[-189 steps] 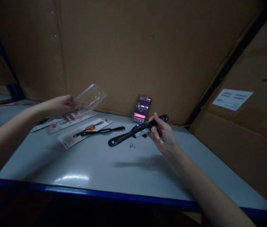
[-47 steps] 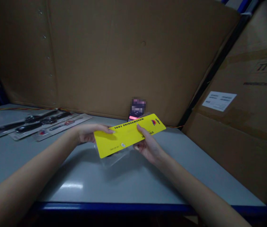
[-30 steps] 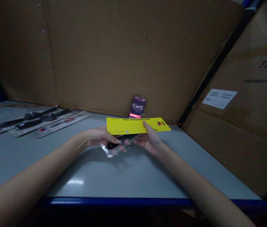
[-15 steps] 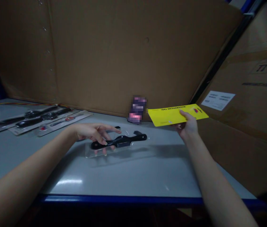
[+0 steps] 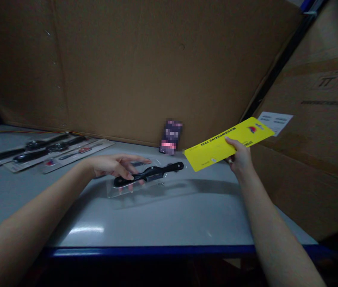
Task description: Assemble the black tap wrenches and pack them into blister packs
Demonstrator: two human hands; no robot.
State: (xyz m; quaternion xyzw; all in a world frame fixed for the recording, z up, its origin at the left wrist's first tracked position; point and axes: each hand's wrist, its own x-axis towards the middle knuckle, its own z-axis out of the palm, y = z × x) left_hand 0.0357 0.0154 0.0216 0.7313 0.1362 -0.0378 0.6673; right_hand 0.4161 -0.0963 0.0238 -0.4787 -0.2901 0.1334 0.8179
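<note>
A black spokeshave (image 5: pixel 152 172) sits in a clear plastic blister shell (image 5: pixel 112 192), tilted a little up to the right over the grey tabletop. My left hand (image 5: pixel 116 166) grips the shell's left end, thumb on top and fingers seen through the plastic underneath. My right hand (image 5: pixel 238 156) pinches a yellow backing card (image 5: pixel 217 153) printed "WOODWORKING TOOL", thumb on its face and the other fingers behind it. The card's left end comes close to the spokeshave's right tip; the two are apart.
Several packaged black-handled tools (image 5: pixel 37 150) lie on the grey table (image 5: pixel 157 223) at left. A phone-like object with a blurred screen (image 5: pixel 171 137) leans against the cardboard wall (image 5: pixel 127 71). At right stands a large cardboard box (image 5: pixel 315 159). A blue edge (image 5: pixel 157 251) runs along the front.
The yellow card has turned, its right end rising and its left end dropping, so more of its face shows. The spokeshave's right end has risen slightly.
</note>
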